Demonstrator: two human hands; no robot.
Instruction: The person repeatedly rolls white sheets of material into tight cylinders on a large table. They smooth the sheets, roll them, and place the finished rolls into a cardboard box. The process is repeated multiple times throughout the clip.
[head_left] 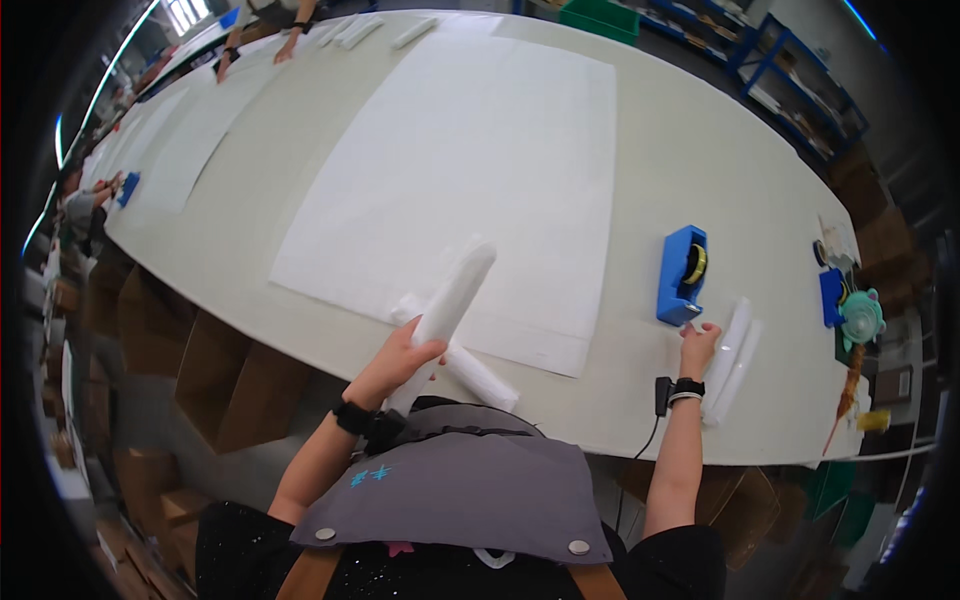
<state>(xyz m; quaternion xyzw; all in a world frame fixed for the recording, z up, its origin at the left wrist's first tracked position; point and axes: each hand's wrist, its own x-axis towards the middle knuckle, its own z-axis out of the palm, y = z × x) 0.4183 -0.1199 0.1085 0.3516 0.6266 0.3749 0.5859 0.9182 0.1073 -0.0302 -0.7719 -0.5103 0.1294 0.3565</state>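
My left hand (pixel 405 358) is wrapped round a white roll of thin sheet (pixel 458 290), held tilted above the table's near edge. Under it lies another white roll (pixel 480 378), partly hidden by the held one. A blue tape dispenser (pixel 681 275) with a yellow-cored tape reel (pixel 697 263) stands to the right. At the dispenser's near end my right hand (pixel 700 345) pinches what looks like the tape's free end, small and hard to see. Beside that hand lie two white rolls (pixel 735 350). A large flat white sheet (pixel 470 190) covers the middle of the table.
More rolls (pixel 360 33) lie at the far edge. Other people's hands (pixel 287 48) work at the far left, near another blue dispenser (pixel 128 189). At the right edge are a blue dispenser (pixel 831 298) and a green toy-like item (pixel 862 318). Cardboard boxes (pixel 215 380) stand below.
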